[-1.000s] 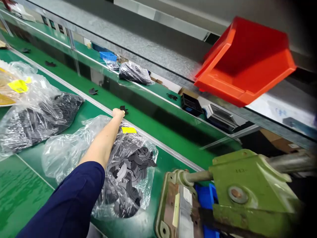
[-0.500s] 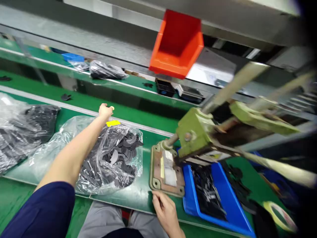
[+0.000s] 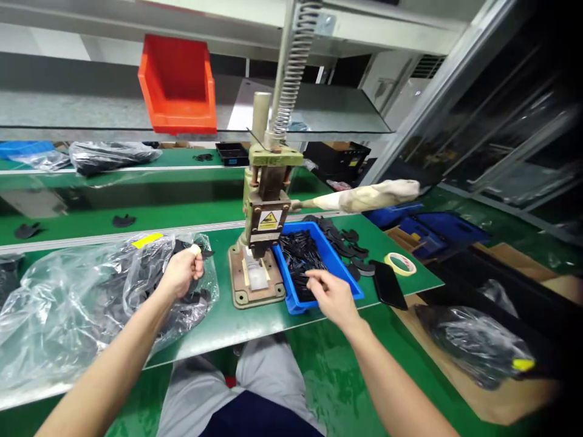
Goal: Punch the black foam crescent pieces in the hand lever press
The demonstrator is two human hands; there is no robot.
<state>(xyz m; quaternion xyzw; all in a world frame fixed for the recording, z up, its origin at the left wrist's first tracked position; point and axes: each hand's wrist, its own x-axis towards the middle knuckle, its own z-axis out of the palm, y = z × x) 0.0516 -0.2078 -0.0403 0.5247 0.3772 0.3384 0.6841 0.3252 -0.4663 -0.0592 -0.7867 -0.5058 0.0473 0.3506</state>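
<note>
My left hand (image 3: 181, 272) is closed over the clear plastic bag (image 3: 59, 303) of dark grey curved pieces. A black curved piece (image 3: 207, 254) shows at its fingertips, one of which wears a pale cover. Above the front of the blue bin (image 3: 334, 260), my right hand (image 3: 332, 297) has its thumb and fingers drawn together; what they hold, if anything, is too small to make out. Slim black parts (image 3: 301, 258) fill that bin. Between my hands stands a green hand press (image 3: 268, 206), a clear block (image 3: 257, 278) on its base plate (image 3: 237, 285).
The press lever (image 3: 368, 197), wrapped in pale cloth, sticks out rightward. Right of the bin lie black curved pieces (image 3: 339, 240), a black phone-like slab (image 3: 388, 284) and a tape roll (image 3: 399, 264). A red-orange bin (image 3: 180, 115) hangs at the back shelf. Black pieces (image 3: 124, 220) lie on the green belt.
My view has turned right. My left hand has come back from the green belt to over the bag. My right hand has moved from the table edge by the press to the blue bin.
</note>
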